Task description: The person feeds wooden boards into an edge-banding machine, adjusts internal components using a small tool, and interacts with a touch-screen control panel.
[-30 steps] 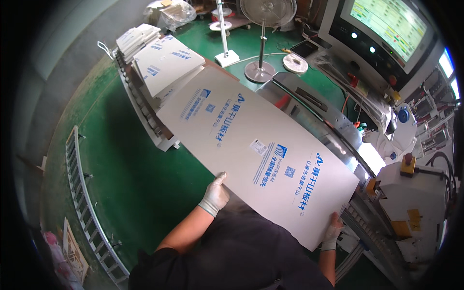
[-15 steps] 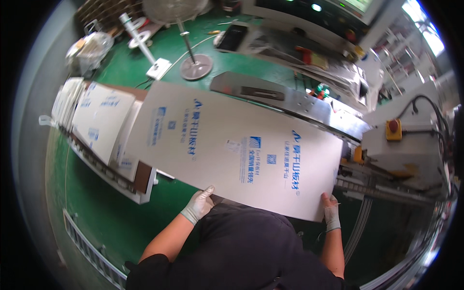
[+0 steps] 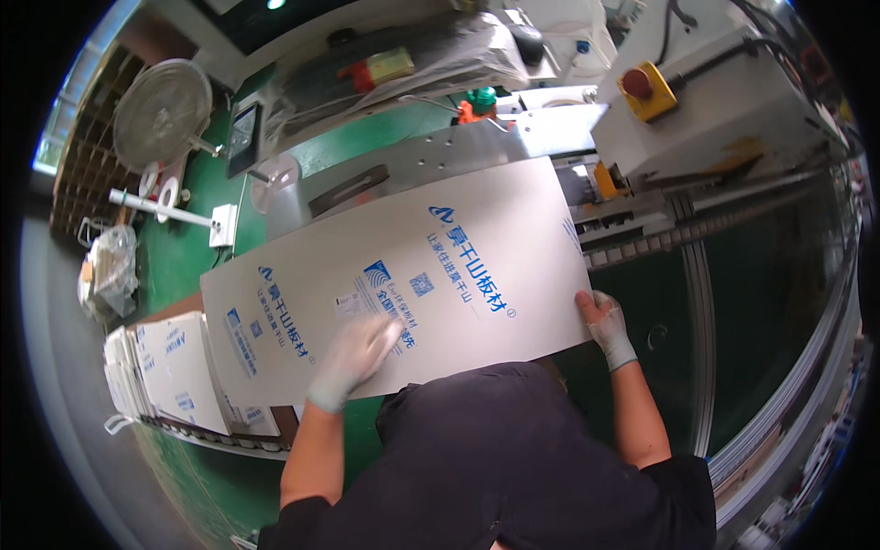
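A long pale board (image 3: pixel 357 252) with blue print and a small white label lies across the front of me, tilted up toward the right. My right hand (image 3: pixel 605 328), in a whitish glove, grips its right edge near the lower corner, thumb on top. Over the board's lower middle is my left hand (image 3: pixel 356 357), also gloved and smeared by motion; its fingers cannot be made out clearly, nor whether it touches the surface. Beyond the board's far edge runs a metal machine plate (image 3: pixel 440 151) with a slot in it.
Stacked printed boards (image 3: pixel 179 371) lie on a rack at the left. A red stop button (image 3: pixel 637 84) on a yellow box sits on the machine at the upper right. A round fan (image 3: pixel 163 115) and a white stand (image 3: pixel 223 226) occupy the far-left floor.
My view has turned to the right. My left hand has let go of the board's near edge and moved over its face. The right hand keeps its hold on the right edge.
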{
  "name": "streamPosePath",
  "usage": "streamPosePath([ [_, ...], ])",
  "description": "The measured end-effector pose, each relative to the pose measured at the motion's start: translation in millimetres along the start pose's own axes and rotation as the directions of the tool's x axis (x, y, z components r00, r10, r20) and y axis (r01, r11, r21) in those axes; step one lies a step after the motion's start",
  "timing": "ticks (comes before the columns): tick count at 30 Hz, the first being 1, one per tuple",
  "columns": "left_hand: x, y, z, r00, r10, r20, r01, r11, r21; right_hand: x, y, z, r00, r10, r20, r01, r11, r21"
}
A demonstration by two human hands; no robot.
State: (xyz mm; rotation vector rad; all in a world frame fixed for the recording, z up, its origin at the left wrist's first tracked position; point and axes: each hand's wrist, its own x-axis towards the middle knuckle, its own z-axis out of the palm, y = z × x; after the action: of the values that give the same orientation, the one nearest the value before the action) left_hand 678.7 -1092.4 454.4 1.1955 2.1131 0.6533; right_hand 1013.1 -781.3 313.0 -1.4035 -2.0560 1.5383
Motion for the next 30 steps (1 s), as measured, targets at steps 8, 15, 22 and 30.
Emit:
streamPosePath([
  [8,283,88,129,0.952,0.29,-0.101,-0.183,0.799,0.573,-5,-14,-10,1.0,0.018,-0.01,-0.019,0.991,-0.136],
  [15,310,91,147,0.892,0.414,-0.18,-0.17,0.677,0.716,-15,-3,-18,0.979,0.082,-0.184,-0.011,0.935,0.355],
  [22,311,90,147,0.892,0.423,-0.163,-0.149,0.614,0.775,-49,29,-57,0.976,0.217,0.028,-0.197,0.816,0.543],
  [30,311,88,146,0.884,0.449,-0.131,-0.205,0.625,0.753,-38,54,-58,0.984,0.067,0.168,-0.161,0.745,0.648],
])
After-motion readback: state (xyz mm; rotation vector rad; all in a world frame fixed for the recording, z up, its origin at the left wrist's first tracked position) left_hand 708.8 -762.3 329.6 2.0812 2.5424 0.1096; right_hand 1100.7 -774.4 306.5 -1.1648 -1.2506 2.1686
